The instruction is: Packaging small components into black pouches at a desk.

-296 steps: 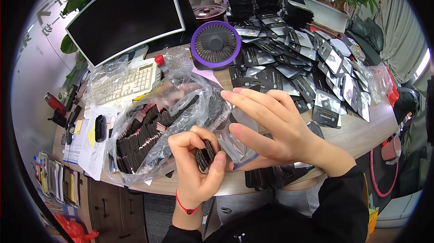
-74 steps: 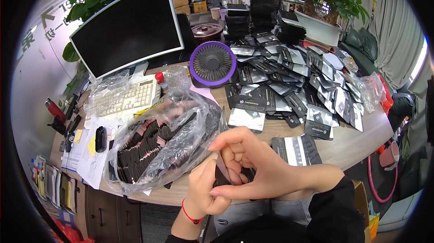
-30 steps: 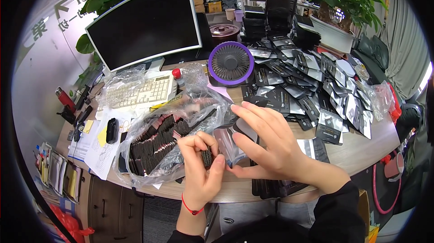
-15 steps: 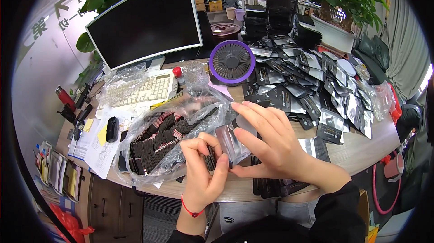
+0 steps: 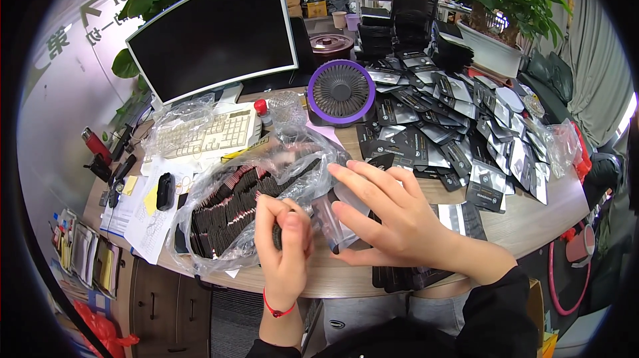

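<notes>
My left hand is closed, its fingers curled round a small stack of thin dark pieces that shows only in part. It is beside the right rim of a clear plastic bag packed with rows of similar dark thin pieces. My right hand holds a clear and black packaging pouch between thumb and fingers, a little above the desk. Under my right wrist lie more flat black pouches at the desk's front edge.
A large heap of black pouches with clear windows covers the right side of the desk. Behind the bag stand a purple fan, a keyboard and a monitor. Papers lie at the left.
My left hand has drawn left, away from the pouch, and turned so its stack is mostly hidden. My right hand has shifted slightly left with the pouch.
</notes>
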Demonstrator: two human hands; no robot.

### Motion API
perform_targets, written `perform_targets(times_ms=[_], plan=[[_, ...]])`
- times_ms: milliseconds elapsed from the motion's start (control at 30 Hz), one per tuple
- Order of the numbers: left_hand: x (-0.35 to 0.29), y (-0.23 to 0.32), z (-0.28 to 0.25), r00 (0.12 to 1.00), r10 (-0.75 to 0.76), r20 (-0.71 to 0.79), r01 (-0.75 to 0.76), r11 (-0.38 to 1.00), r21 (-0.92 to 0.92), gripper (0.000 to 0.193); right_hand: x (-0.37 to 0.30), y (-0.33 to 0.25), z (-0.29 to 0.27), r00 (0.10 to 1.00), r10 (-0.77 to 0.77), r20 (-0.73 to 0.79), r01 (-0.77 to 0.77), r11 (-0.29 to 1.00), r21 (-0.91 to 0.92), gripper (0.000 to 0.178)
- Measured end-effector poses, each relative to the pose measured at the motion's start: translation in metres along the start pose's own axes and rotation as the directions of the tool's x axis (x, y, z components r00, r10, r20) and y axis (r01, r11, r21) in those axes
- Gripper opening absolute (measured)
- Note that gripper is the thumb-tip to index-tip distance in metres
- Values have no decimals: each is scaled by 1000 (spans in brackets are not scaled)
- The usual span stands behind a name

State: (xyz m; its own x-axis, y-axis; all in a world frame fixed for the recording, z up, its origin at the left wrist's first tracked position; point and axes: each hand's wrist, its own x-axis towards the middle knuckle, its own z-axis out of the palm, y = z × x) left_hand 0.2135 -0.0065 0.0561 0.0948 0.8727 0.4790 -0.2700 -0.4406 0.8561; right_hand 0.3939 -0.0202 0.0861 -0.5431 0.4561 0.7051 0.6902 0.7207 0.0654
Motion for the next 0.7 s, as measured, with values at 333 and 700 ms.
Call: perform_targets(times_ms=[333, 700], plan=[[1, 14, 3, 997, -69, 18, 71, 984, -165, 13, -1, 1, 3, 1000, -4, 10, 5, 1000, -6, 59], [3, 11, 6, 996, 87, 28, -89, 845, 528, 12, -4, -4, 12, 997, 40, 66, -43, 998, 37, 62]])
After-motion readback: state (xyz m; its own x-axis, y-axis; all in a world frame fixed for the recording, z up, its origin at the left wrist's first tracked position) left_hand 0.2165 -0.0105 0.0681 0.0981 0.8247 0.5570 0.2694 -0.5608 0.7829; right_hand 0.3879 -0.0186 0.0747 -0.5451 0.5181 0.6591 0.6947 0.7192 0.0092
